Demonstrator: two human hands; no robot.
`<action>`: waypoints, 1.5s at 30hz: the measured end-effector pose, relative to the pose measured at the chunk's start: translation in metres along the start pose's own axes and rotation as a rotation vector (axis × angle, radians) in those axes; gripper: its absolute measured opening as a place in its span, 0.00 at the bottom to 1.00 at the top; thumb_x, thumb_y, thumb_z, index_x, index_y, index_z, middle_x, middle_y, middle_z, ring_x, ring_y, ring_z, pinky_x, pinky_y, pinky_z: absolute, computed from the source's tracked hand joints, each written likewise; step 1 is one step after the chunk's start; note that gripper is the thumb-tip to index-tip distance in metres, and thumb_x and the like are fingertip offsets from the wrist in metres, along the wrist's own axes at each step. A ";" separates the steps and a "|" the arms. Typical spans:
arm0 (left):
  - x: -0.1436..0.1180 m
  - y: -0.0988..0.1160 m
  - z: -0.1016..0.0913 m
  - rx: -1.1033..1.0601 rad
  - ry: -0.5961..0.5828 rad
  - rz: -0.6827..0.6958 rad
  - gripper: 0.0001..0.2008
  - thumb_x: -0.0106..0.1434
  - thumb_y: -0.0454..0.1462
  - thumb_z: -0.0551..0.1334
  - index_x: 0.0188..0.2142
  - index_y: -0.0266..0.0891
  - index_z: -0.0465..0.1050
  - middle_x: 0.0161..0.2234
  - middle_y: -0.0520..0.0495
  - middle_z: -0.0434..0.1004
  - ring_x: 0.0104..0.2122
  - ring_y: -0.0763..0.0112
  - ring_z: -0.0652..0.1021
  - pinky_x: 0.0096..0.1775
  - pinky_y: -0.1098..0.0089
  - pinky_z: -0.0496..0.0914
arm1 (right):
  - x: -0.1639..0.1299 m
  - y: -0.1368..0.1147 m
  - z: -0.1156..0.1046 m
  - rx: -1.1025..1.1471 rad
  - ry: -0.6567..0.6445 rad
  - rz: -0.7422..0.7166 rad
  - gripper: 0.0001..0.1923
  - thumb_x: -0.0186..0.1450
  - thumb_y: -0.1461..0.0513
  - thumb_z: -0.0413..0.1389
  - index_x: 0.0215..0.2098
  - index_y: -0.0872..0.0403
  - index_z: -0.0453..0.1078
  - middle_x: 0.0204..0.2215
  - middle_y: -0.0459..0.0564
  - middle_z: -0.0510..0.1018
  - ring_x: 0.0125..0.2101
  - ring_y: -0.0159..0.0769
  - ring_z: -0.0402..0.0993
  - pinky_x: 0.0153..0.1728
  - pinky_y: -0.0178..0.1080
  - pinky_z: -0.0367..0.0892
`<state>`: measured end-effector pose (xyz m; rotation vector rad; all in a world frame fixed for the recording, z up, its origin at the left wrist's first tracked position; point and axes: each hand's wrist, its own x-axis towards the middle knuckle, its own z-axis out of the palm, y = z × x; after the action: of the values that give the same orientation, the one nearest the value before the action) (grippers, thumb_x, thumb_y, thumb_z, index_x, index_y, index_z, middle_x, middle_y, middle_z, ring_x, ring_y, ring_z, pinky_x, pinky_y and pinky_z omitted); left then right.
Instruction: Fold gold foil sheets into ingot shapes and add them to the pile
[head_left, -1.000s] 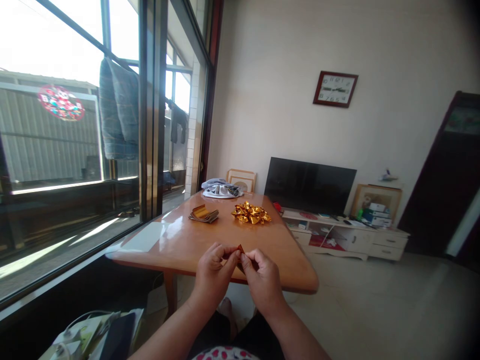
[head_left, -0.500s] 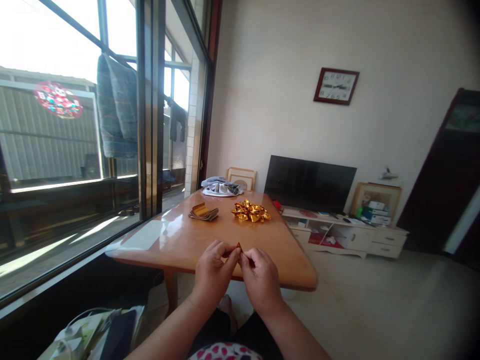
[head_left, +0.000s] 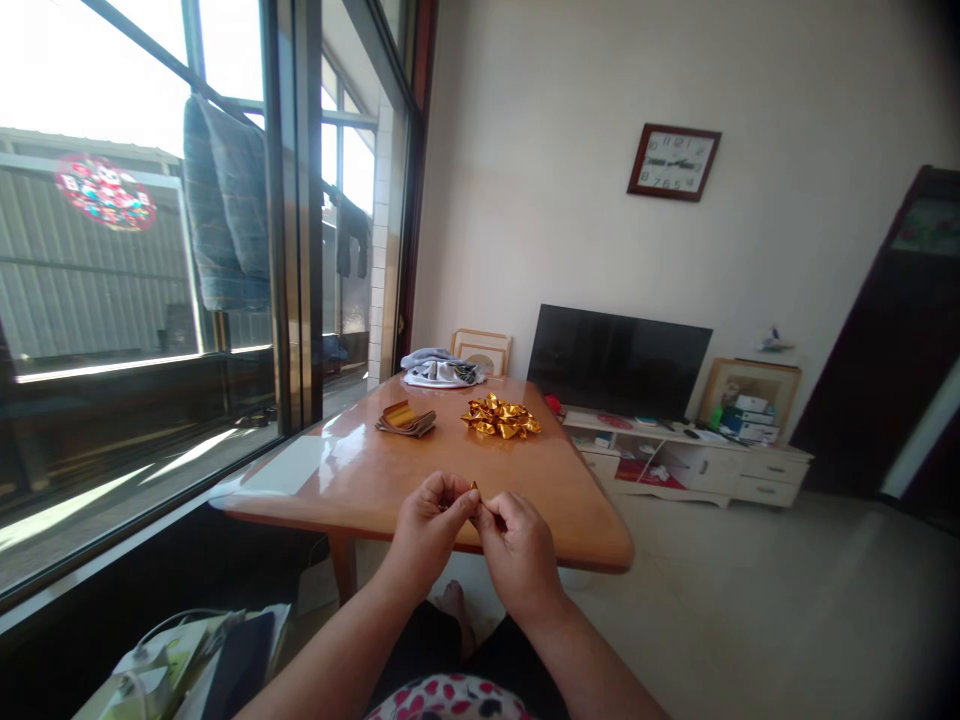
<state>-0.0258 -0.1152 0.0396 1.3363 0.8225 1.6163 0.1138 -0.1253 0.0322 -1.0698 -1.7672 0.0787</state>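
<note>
Holding with the left hand (head_left: 429, 522) a small pointed piece of shiny gold paper (head_left: 474, 486), pinched narrowly between thumb and forefinger. Gripping the same piece from the other side with the right hand (head_left: 519, 545), likewise drawn down to a tight pinch, with thumb tips nearly together. Mostly hidden by the fingers; visible only as a tip above the thumbs. Seen against the near edge of a glossy orange-brown wooden table (head_left: 360, 480).

Compared with one second ago: showing less of the tip, down from a taller dark-orange point to a small gold glint. Pinching much as before with both hands.

Sitting unmoved on the table beyond the hands: to the right, a heap of shiny folded gold foil shapes (head_left: 500, 416); to the left, with bare wood between, a curled stack of gold-and-brown paper sheets (head_left: 406, 420). Lying at the far end, also unchanged: a pile of grey and white cloth (head_left: 441, 368).

Riding slightly higher in view than a second ago: the square dark-red-framed wall clock (head_left: 674, 162) and the wide black flat television (head_left: 619, 358).
</note>
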 end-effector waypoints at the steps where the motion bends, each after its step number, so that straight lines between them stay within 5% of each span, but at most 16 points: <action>1: 0.000 0.000 -0.001 0.001 -0.007 -0.001 0.12 0.58 0.42 0.71 0.31 0.38 0.72 0.27 0.53 0.74 0.29 0.74 0.72 0.33 0.74 0.65 | 0.000 0.000 0.000 -0.002 0.002 -0.001 0.14 0.72 0.60 0.53 0.27 0.52 0.65 0.27 0.46 0.73 0.31 0.36 0.67 0.33 0.35 0.58; 21: -0.004 0.017 -0.004 -0.060 -0.027 -0.198 0.11 0.55 0.42 0.72 0.29 0.38 0.75 0.28 0.52 0.75 0.30 0.71 0.72 0.38 0.70 0.65 | 0.000 0.000 0.000 -0.060 -0.027 -0.016 0.11 0.70 0.62 0.55 0.28 0.52 0.68 0.28 0.47 0.74 0.32 0.37 0.69 0.35 0.36 0.58; 28: -0.003 0.012 -0.006 -0.027 -0.090 -0.167 0.11 0.58 0.42 0.70 0.31 0.38 0.74 0.30 0.51 0.74 0.33 0.70 0.72 0.39 0.70 0.65 | 0.000 0.001 -0.004 0.039 -0.048 0.012 0.12 0.70 0.60 0.54 0.28 0.52 0.70 0.28 0.47 0.75 0.32 0.36 0.70 0.34 0.35 0.59; 34: -0.002 0.011 -0.006 0.031 -0.065 -0.121 0.11 0.59 0.43 0.69 0.32 0.38 0.74 0.27 0.52 0.71 0.29 0.72 0.70 0.36 0.71 0.64 | 0.001 0.001 -0.005 0.276 -0.120 0.132 0.13 0.69 0.56 0.55 0.29 0.53 0.72 0.27 0.46 0.76 0.30 0.35 0.70 0.32 0.35 0.61; 41: -0.003 0.019 -0.012 0.094 0.003 -0.163 0.13 0.63 0.45 0.64 0.39 0.40 0.80 0.37 0.47 0.79 0.40 0.65 0.75 0.39 0.70 0.65 | 0.002 0.005 -0.007 0.795 -0.257 0.458 0.19 0.64 0.48 0.61 0.32 0.55 0.71 0.24 0.44 0.72 0.25 0.31 0.64 0.27 0.33 0.61; 45: -0.006 0.020 -0.013 0.046 -0.062 -0.226 0.16 0.63 0.48 0.64 0.36 0.38 0.80 0.33 0.47 0.80 0.31 0.68 0.76 0.35 0.69 0.67 | 0.002 0.001 -0.009 0.912 -0.314 0.518 0.21 0.61 0.46 0.64 0.31 0.54 0.69 0.24 0.43 0.71 0.25 0.30 0.63 0.27 0.33 0.61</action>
<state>-0.0418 -0.1284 0.0521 1.2692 0.9420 1.3814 0.1214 -0.1274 0.0377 -0.8037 -1.3948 1.2960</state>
